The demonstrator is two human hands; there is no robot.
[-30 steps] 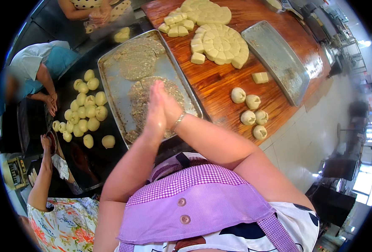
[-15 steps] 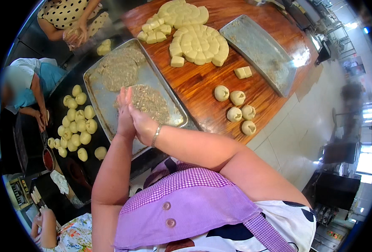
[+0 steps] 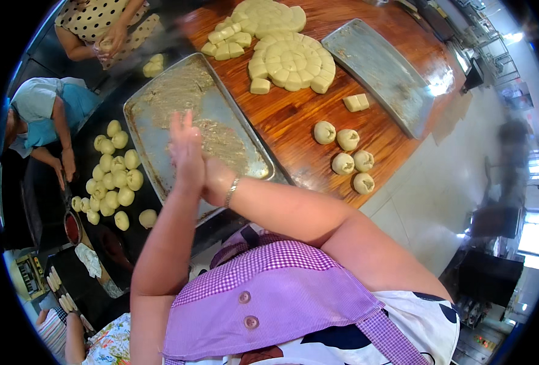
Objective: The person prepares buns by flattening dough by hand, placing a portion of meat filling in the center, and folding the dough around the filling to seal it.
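My left hand (image 3: 187,149) and my right hand (image 3: 218,177) press palm to palm above a metal tray (image 3: 226,143). Fingers point away from me, stretched straight; the left hand covers most of the right one's. Whatever lies between the palms, if anything, is hidden. A bracelet circles my right wrist. On the tray, two patches of coarse brownish filling (image 3: 178,91) spread out, one partly behind my hands. Right of the tray, several round filled dough balls (image 3: 348,139), with folds or openings on top, sit on the wooden table (image 3: 281,121).
Large rounds of cut dough pieces (image 3: 292,61) lie on the table, near two joined pieces (image 3: 356,102) and a second metal tray (image 3: 379,73). Left, several smooth dough balls (image 3: 118,177) rest on a dark surface beside a red-filled bowl (image 3: 72,228). Co-workers (image 3: 50,115) work along the left side.
My joined hands have turned slightly, with the left now covering more of the right. The view has shifted a little. At left, a co-worker's hands have moved apart.
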